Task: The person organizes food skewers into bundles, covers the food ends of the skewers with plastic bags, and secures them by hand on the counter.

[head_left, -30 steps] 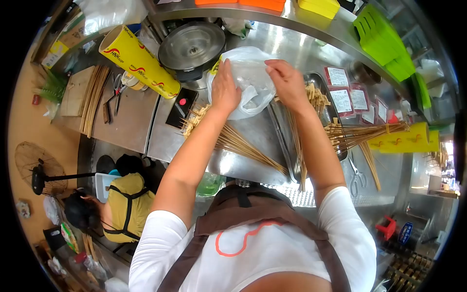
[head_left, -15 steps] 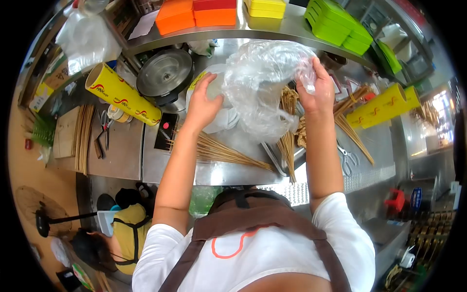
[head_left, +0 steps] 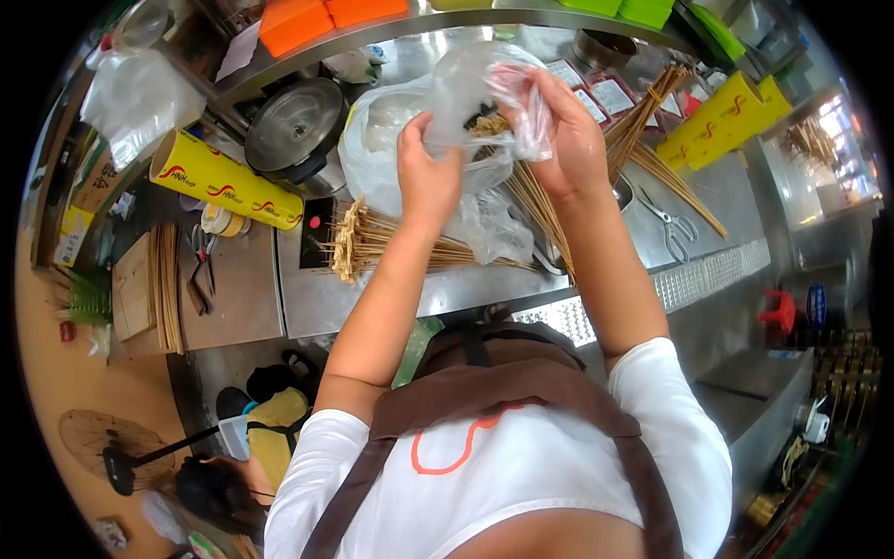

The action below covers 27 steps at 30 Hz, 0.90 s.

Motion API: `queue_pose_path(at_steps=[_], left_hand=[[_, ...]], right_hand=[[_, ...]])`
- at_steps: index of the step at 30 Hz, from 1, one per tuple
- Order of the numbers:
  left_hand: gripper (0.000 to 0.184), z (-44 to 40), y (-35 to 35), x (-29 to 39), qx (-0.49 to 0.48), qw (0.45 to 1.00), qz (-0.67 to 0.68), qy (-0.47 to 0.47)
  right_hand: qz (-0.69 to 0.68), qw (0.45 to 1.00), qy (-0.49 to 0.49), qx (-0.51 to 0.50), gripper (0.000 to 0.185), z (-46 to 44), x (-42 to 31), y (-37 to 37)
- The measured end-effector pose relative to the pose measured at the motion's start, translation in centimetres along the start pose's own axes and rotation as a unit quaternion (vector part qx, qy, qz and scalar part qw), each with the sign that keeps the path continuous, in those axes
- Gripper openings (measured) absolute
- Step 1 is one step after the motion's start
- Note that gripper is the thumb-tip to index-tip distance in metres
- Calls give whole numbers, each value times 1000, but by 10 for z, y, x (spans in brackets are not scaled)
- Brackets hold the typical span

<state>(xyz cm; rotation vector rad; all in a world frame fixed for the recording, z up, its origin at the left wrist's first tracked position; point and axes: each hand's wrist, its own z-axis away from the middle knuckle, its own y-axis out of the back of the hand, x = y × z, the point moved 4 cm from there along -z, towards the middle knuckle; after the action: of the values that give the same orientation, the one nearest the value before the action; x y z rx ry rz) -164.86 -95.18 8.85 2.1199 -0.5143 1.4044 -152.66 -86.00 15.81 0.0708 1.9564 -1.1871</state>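
Above the steel counter (head_left: 391, 307) my right hand (head_left: 568, 140) has a clear plastic bag (head_left: 466, 74) gathered between its fingers. My left hand (head_left: 430, 182) curls at the bag's left side, its thumb smeared by motion, and the bag's mouth spans between both hands. Behind my left hand lies a whitish plastic bag (head_left: 372, 140) with contents I cannot make out. Below my left wrist rests a bundle of bamboo skewers (head_left: 400, 250) with pale food on the left ends. Another bundle of skewers (head_left: 540, 207) lies under the bag, partly hidden by my right hand.
A lidded pot (head_left: 296, 130) and a yellow roll (head_left: 228, 182) stand at left, near scissors (head_left: 201, 256). At right are tied skewers (head_left: 643, 121), more scissors (head_left: 669, 224), red packets (head_left: 610, 93) and yellow rolls (head_left: 717, 121). Another person (head_left: 275, 415) is at lower left.
My hands have come closer together, and my left hand has curled in at the bag's side. The bag has swung upward and narrowed, uncovering the whitish bag and red packets. The view has shifted.
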Motion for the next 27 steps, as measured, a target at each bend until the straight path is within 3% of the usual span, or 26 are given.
queue_pose_path(at_steps=[1,3,4,5,6,7,8,9,10,11,12,16,19,21,22,23,24,26,27], left_hand=[[49,-2,0,-4,-4,1000,0,1],[35,1,-4,-9,-80,940,305,132],[35,2,-2,-6,-78,940,304,132],[34,5,-4,-3,-70,890,410,185],[34,7,-5,0,-61,825,511,232],[34,7,-3,4,-56,827,510,229],[28,10,-5,10,-89,793,552,241],[25,15,-8,15,-124,756,590,254],[25,17,-10,18,-124,759,587,254],[24,18,-12,21,-108,821,506,241],[24,17,-14,23,-90,875,420,224],[23,15,-22,13,-46,847,481,222],[24,10,-5,4,36,855,480,193],[31,17,4,8,33,913,345,214],[36,20,4,-2,69,971,179,141],[36,26,-1,12,68,972,178,141],[37,37,-2,57,122,989,-32,-82],[39,56,-9,111,160,911,-241,-293],[37,60,-17,127,102,882,-288,-358]], right_hand=[[0,1000,1,4,31,4,-2,0],[-136,985,-81,-68,38,11,4,-8],[-59,996,-41,-54,45,9,11,-1],[-61,996,-43,-57,45,15,17,1],[170,984,-21,-47,49,23,21,3],[390,920,4,-34,53,27,24,8],[491,869,25,-50,58,29,31,11],[487,872,24,-50,58,31,34,18],[584,803,105,-60,56,34,31,20],[670,716,185,-70,56,37,26,16],[662,722,195,-61,52,40,22,17],[677,714,166,-69,44,47,-11,33],[702,678,213,-50,35,51,-43,56],[672,677,301,4,33,58,-69,64],[656,681,325,4,35,58,-74,68],[655,682,325,5,35,56,-78,69],[639,695,329,-25,35,55,-80,65],[623,709,318,-86,35,53,-76,60],[623,711,315,-86,35,52,-74,57]])
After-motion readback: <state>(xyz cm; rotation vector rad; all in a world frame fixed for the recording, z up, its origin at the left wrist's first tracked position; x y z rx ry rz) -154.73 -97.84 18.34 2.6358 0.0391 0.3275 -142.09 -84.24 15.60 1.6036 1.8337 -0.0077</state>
